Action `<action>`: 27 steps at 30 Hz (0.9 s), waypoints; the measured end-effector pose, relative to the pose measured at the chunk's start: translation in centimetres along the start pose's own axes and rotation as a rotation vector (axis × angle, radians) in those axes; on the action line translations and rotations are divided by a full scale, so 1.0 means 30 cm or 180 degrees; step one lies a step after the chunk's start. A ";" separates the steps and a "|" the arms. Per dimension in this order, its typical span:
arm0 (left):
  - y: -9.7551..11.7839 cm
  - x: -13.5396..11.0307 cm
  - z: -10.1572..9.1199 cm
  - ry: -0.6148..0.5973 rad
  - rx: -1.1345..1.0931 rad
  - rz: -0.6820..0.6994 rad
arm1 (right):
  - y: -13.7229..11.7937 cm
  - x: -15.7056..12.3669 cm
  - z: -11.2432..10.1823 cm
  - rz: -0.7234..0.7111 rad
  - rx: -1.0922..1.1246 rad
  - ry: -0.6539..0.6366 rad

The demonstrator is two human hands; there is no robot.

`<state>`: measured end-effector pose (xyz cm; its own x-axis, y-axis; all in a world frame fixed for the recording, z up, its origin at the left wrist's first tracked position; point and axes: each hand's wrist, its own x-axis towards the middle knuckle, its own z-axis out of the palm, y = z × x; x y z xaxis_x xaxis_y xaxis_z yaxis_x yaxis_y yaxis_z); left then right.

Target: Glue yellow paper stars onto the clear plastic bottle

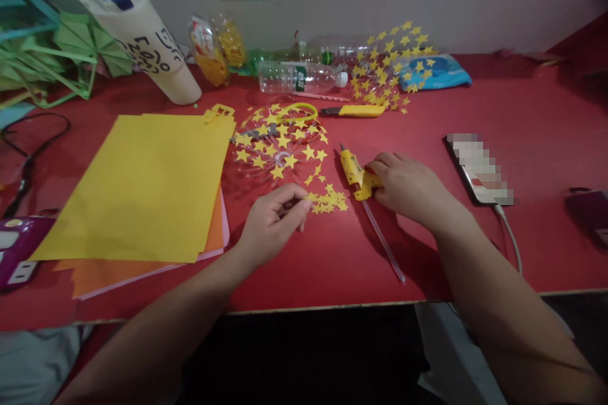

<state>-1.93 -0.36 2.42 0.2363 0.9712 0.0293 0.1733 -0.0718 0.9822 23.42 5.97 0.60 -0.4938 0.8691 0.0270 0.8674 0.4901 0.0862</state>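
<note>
Far L of glue gun (354,172), white tumbler (154,54) is marked w/ dark lettering, illegible. Nearer L, yellow star (310,197) is apparently pinched by L hand (273,221). Behind-L, bottle's (280,78) green label can't be read. Gun's long axis is aimed away, slightly L; handle is gripped by R hand (406,188), nearer, immed. R.

I was at what looked like a home craft desk (304,281): coloured paper (137,183), a glue gun (352,171) and a cutter (363,111) shared it with drink bottles (285,78) and a charging phone (470,171).
</note>
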 end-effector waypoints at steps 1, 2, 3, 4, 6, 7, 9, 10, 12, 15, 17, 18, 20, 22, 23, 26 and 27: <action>0.000 0.001 -0.001 0.0026 0.0008 -0.0017 | -0.005 0.003 -0.003 0.0071 0.0080 -0.0037; 0.000 0.003 -0.002 0.0058 0.0008 -0.0030 | -0.008 0.007 -0.009 0.0136 0.0219 -0.0024; 0.001 0.004 -0.003 0.0091 0.0004 -0.0040 | -0.009 0.010 -0.019 0.0183 0.0407 0.0051; 0.002 0.005 -0.005 0.0134 -0.0005 -0.0042 | -0.008 0.011 -0.031 0.0206 0.0644 0.0219; 0.005 0.005 -0.009 0.0205 -0.0021 -0.0047 | -0.004 0.009 -0.058 0.0155 0.1194 0.0696; 0.007 0.005 -0.010 0.0237 -0.0031 -0.0054 | -0.005 0.005 -0.073 0.0113 0.1478 0.0938; 0.012 0.005 -0.013 0.0317 -0.0067 -0.0068 | -0.018 -0.010 -0.101 0.0058 0.2076 0.1266; 0.014 0.005 -0.013 0.0359 -0.0083 -0.0069 | -0.031 -0.019 -0.114 0.0020 0.2367 0.1335; 0.018 0.007 -0.013 0.0435 -0.0076 -0.0063 | -0.065 -0.036 -0.135 -0.0169 0.2878 0.1257; 0.017 0.010 -0.013 0.0542 0.0019 -0.0049 | -0.110 -0.047 -0.152 -0.0713 0.3238 0.0956; 0.015 0.012 -0.013 0.0637 0.0079 -0.0013 | -0.124 -0.044 -0.152 -0.1102 0.3268 0.0860; 0.014 0.012 -0.014 0.0671 0.0113 0.0002 | -0.128 -0.041 -0.149 -0.1278 0.3240 0.0852; 0.013 0.012 -0.015 0.0699 0.0192 0.0029 | -0.131 -0.034 -0.140 -0.1475 0.3138 0.0883; 0.013 0.011 -0.015 0.0704 0.0251 0.0056 | -0.134 -0.029 -0.133 -0.1472 0.3020 0.0886; 0.014 0.011 -0.015 0.0709 0.0264 0.0072 | -0.136 -0.029 -0.130 -0.1441 0.2972 0.0875; 0.014 0.009 -0.015 0.0716 0.0274 0.0105 | -0.142 -0.030 -0.126 -0.1320 0.2872 0.0876; 0.014 0.009 -0.014 0.0717 0.0281 0.0106 | -0.143 -0.031 -0.125 -0.1285 0.2835 0.0875</action>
<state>-2.20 -0.03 2.92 0.0259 0.9934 0.1117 0.2542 -0.1147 0.9603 19.94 2.82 3.94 -0.6598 0.6374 0.3980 0.3075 0.7123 -0.6309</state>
